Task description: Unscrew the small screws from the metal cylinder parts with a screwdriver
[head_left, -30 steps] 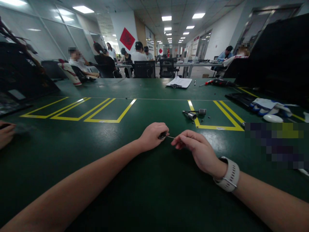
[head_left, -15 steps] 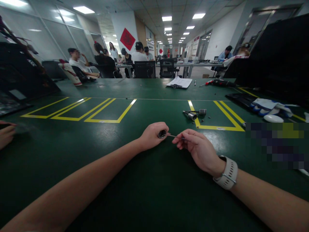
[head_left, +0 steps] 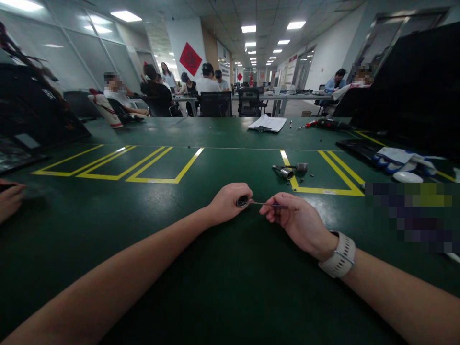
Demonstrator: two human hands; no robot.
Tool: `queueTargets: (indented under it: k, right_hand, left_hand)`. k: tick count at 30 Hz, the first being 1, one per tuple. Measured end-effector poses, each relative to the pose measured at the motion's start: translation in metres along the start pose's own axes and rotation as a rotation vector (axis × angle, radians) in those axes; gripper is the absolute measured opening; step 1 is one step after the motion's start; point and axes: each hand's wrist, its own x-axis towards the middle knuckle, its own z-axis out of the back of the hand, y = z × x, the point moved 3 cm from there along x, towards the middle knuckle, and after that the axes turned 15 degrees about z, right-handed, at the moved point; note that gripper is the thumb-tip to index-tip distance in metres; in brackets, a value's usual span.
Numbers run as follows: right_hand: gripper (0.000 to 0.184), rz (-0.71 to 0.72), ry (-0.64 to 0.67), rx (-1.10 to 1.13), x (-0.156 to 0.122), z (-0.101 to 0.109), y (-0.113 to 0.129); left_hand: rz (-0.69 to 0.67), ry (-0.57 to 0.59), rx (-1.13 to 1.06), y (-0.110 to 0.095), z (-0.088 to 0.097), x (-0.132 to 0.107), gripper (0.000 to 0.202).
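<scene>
My left hand (head_left: 229,203) is closed around a short metal cylinder (head_left: 242,201), its round open end turned toward me. My right hand (head_left: 293,215), with a pale watch strap at the wrist, pinches a slim metal tool (head_left: 257,203) like a thin screwdriver. The tool's thin shaft reaches left to the mouth of the cylinder; whether its tip goes inside, I cannot tell. Beyond my right hand lie two similar metal cylinders (head_left: 286,173) with dark parts joined to them, and several tiny dark pieces (head_left: 302,180) around them.
Yellow tape outlines (head_left: 153,180) mark the green table (head_left: 201,268). A clipboard with papers (head_left: 268,123), a red-and-black tool (head_left: 325,124), white-and-blue gloves (head_left: 404,159) and a white mouse (head_left: 407,177) lie farther off. Another person's hand (head_left: 10,199) is at the left edge.
My right hand has shifted slightly right with the slim tool, and more of its shaft shows. My left hand and the cylinder have hardly moved.
</scene>
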Motion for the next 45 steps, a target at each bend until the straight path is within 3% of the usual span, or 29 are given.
queueTargets:
  k: [12,19,23,28,31,35,40,45]
  right_hand:
    - [0.017,0.08,-0.117,-0.116,-0.003,0.002,0.002]
    - [0.017,0.092,-0.142,-0.232,-0.005,-0.001,0.006]
    - [0.017,0.13,-0.156,-0.2,-0.006,0.0,0.006]
    - [0.016,0.19,-0.16,-0.124,-0.006,0.001,0.007]
    - [0.015,0.196,-0.18,-0.088,-0.005,0.002,0.007]
    - [0.014,0.207,-0.217,-0.078,-0.005,0.003,0.007]
    - [0.014,0.224,-0.19,-0.086,-0.006,0.0,0.009]
    - [0.015,0.264,-0.043,-0.218,-0.007,-0.004,0.007]
  left_hand:
    - [0.045,0.008,0.055,0.003,0.0,0.001,0.011]
    - [0.147,-0.028,0.062,0.006,0.001,0.002,0.013]
    - [0.179,-0.066,0.037,0.008,0.003,0.004,0.017]
    - [0.115,-0.006,-0.015,0.01,0.002,0.006,0.029]
    - [0.107,0.019,-0.077,0.013,-0.001,0.007,0.025]
    - [0.183,0.033,-0.128,0.016,-0.002,0.007,0.025]
    - [0.368,0.063,-0.142,0.013,-0.001,0.006,0.028]
    - [0.333,0.118,-0.061,0.009,-0.002,0.007,0.015]
